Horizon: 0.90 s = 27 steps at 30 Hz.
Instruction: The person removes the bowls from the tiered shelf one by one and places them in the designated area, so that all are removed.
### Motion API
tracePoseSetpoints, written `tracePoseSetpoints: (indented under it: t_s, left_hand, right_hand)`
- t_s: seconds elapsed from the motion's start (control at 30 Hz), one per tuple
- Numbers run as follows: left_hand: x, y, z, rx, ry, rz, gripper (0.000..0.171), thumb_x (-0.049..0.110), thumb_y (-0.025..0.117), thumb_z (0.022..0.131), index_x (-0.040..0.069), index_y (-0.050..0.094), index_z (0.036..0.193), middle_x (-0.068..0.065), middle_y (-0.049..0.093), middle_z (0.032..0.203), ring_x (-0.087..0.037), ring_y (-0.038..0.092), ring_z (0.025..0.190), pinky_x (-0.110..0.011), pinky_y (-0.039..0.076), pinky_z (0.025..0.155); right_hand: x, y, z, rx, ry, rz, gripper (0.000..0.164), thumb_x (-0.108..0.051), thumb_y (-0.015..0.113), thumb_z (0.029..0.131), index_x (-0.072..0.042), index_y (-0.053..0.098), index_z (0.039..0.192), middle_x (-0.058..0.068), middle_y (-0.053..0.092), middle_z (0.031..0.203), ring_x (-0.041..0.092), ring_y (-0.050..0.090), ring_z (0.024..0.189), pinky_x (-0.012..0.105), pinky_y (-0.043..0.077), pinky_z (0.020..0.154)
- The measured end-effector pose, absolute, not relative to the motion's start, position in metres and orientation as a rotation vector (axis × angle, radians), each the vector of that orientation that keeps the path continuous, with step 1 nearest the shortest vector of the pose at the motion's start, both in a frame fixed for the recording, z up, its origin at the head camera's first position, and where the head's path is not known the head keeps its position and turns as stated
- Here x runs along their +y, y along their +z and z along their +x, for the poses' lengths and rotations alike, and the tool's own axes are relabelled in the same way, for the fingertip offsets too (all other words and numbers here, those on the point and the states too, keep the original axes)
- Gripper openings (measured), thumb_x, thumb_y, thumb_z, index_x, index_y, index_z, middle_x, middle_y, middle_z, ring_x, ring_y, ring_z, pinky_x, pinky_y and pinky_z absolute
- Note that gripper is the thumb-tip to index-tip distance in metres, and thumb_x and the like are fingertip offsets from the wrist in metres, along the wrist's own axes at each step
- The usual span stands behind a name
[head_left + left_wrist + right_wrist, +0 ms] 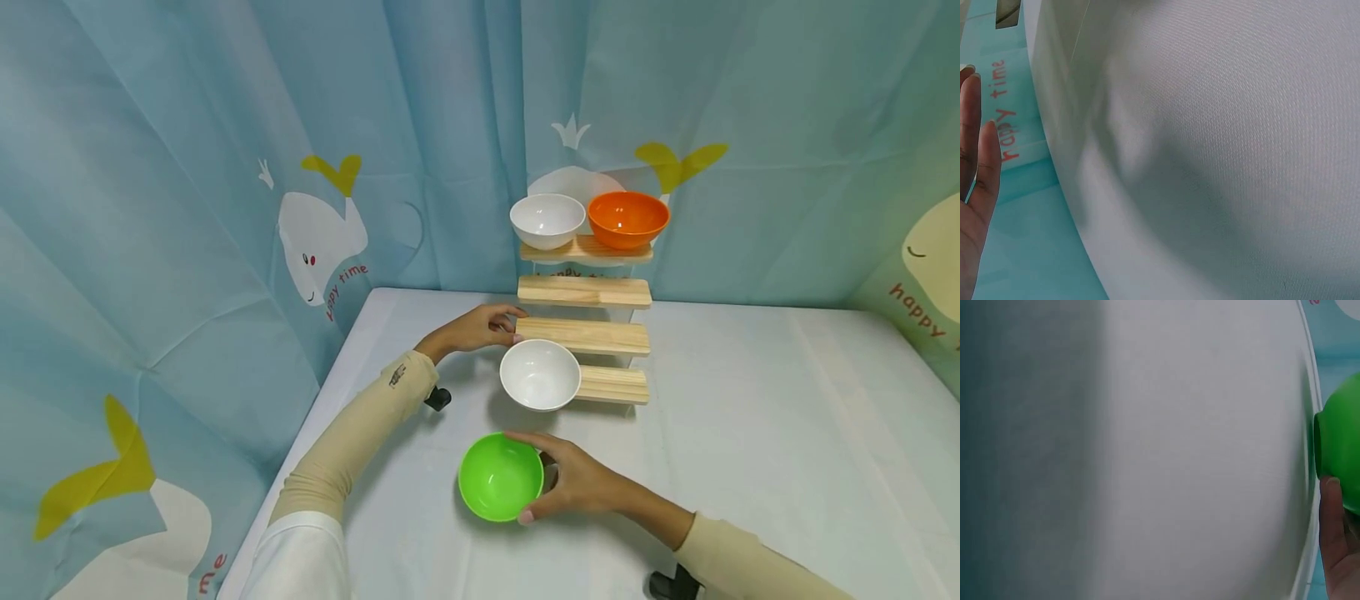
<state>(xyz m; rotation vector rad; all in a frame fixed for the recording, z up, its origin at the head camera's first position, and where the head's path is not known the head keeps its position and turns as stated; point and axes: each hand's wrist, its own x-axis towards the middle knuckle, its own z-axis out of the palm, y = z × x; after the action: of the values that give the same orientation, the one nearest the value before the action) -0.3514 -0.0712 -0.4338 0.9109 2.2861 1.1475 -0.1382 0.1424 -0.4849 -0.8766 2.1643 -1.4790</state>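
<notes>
In the head view my right hand (581,479) grips a green bowl (498,479), fingers at its far rim and thumb at the near side. The bowl (1344,444) appears side-on at the right edge of the right wrist view, with a finger against it. My left hand (476,327) holds the left end of a stepped wooden rack (585,335), thumb and fingers at one plank. Just below that hand, a white bowl (540,375) covers the left part of the lowest plank. In the left wrist view only part of the hand (975,169) shows.
On the rack's top plank stand another white bowl (547,221) and an orange bowl (628,219). A white cloth (757,433) covers the table. Behind and left of it hangs a blue curtain (442,125) with whale prints.
</notes>
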Motion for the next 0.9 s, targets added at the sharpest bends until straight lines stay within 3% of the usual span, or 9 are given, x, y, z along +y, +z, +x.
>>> tracePoseSetpoints:
  t_s: [0.2,0.4,0.6,0.9]
  left_hand:
    - [-0.071,-0.431,-0.350,2.284,1.144,0.912,0.053,0.028,0.069,0.097,0.013,0.052,0.146,-0.013,0.067,0.122,-0.024,0.064,0.116,-0.030,0.054,0.101]
    - [-0.071,-0.431,-0.350,2.296,1.133,0.909,0.054,0.029,0.069,0.097,0.014,0.052,0.146,-0.011,0.067,0.123,-0.023,0.063,0.116,-0.030,0.053,0.102]
    - [-0.070,-0.431,-0.352,2.291,1.138,0.910,0.054,0.029,0.069,0.097,0.014,0.052,0.146,-0.012,0.066,0.123,-0.022,0.063,0.117,-0.030,0.053,0.102]
    - [-0.071,-0.431,-0.350,2.286,1.139,0.911,0.055,0.029,0.069,0.097,0.013,0.051,0.147,-0.012,0.066,0.124,-0.023,0.063,0.118,-0.031,0.053,0.102]
  right_hand:
    - [0.136,-0.490,-0.141,2.182,-1.482,-0.863,0.098,-0.025,0.092,0.072,-0.013,0.040,0.154,0.009,0.055,0.137,0.019,0.063,0.101,0.029,0.059,0.076]
    - [0.131,-0.491,-0.143,2.206,-1.469,-0.895,0.103,-0.027,0.093,0.071,-0.008,0.036,0.155,0.011,0.056,0.138,0.021,0.061,0.109,0.028,0.054,0.088]
    - [0.127,-0.490,-0.144,2.254,-1.430,-0.883,0.110,-0.033,0.093,0.071,-0.004,0.031,0.157,0.011,0.050,0.149,0.026,0.058,0.123,0.032,0.049,0.104]
    - [0.116,-0.490,-0.146,2.235,-1.441,-0.813,0.113,-0.034,0.092,0.071,-0.001,0.027,0.158,0.012,0.046,0.152,0.027,0.052,0.132,0.042,0.045,0.109]
